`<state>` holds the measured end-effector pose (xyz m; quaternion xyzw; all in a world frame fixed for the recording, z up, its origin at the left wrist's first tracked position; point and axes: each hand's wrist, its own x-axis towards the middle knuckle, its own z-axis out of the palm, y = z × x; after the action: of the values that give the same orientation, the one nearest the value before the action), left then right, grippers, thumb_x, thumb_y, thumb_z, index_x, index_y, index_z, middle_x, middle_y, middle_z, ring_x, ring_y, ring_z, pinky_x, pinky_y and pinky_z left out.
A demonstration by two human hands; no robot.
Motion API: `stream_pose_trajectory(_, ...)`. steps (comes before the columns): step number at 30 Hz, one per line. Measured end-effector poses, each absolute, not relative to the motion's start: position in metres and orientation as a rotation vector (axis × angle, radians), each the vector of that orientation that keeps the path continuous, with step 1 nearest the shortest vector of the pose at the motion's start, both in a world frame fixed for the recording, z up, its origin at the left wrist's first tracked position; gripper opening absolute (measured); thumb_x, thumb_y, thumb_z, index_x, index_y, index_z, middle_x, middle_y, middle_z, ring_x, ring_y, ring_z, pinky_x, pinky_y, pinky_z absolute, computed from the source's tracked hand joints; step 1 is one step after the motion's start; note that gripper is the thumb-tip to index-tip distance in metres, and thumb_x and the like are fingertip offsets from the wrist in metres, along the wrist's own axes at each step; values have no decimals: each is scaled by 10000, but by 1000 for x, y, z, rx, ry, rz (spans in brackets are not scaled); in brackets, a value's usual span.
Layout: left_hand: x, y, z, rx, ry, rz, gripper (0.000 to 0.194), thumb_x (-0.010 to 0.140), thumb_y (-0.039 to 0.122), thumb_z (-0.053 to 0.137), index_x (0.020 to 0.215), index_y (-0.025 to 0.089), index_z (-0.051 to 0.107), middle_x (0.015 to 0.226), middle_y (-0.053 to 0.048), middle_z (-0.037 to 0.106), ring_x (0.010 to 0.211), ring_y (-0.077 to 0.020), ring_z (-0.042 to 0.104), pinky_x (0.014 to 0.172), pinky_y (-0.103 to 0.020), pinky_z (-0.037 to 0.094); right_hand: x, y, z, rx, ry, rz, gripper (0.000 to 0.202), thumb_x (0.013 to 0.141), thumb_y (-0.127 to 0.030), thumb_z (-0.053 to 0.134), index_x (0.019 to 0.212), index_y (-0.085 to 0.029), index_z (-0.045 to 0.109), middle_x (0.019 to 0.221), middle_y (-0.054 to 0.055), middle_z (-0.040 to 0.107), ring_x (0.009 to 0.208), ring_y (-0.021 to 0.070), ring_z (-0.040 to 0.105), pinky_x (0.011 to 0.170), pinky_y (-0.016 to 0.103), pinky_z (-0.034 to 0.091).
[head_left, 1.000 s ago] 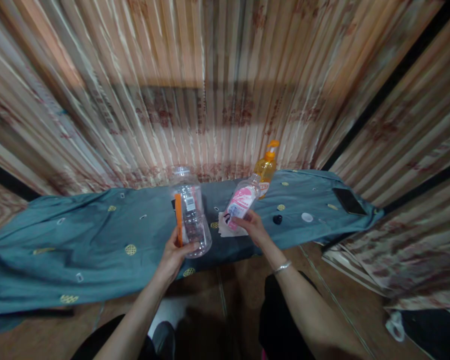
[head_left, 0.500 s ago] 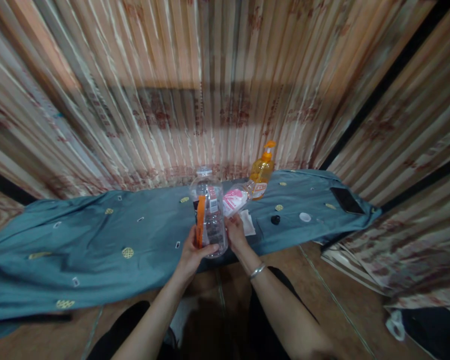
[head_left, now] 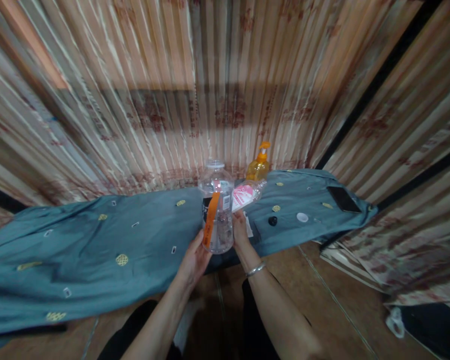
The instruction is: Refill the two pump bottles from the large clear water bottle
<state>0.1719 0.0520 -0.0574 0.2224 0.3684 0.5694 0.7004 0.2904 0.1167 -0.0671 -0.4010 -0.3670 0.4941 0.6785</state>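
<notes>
My left hand (head_left: pixel 195 257) is closed round the lower left side of a large clear plastic bottle (head_left: pixel 222 227). The bottle stands nearly upright in front of me, with an orange strip and a dark label on its side. My right hand (head_left: pixel 240 229) is closed on the lower end of a smaller clear plastic bottle (head_left: pixel 243 196) with a pink and white label. This one leans to the right, its neck pointing away from the large bottle and overlapping a pump bottle (head_left: pixel 258 170) of yellow liquid in view. Some of my right fingers are hidden behind the large bottle.
A blue-green patterned cloth (head_left: pixel 146 235) covers the long table. Right of my hands lie a white tissue (head_left: pixel 248 226), a black cap (head_left: pixel 272 221), a white round lid (head_left: pixel 302 217) and a dark phone (head_left: pixel 344 199). A pleated curtain (head_left: pixel 165 110) hangs behind.
The large bottle has moved slightly right and turned a little in my left hand, whose thumb no longer shows across its front. The smaller bottle has shifted right and tips lower.
</notes>
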Motion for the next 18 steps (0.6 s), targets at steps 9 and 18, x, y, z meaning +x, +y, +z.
stream_pose_trajectory(9, 186, 36, -57, 316, 669, 1085, 567, 769, 638, 570, 1181, 252, 609, 1224, -120, 647, 1143, -349, 594, 948, -606, 461, 285, 111, -74, -959, -833, 1079, 370, 722, -503, 610, 976, -237, 564, 861, 11, 711, 748, 181, 663, 631, 283, 536)
stream_pose_trajectory(18, 163, 38, -51, 307, 785, 1129, 539, 769, 572, 609, 1145, 187, 610, 1057, -159, 677, 937, -313, 678, 651, -375, 563, 322, 112, -74, -1191, -1159, 827, 373, 669, -409, 705, 959, -223, 562, 884, 27, 710, 784, 203, 654, 717, 313, 523)
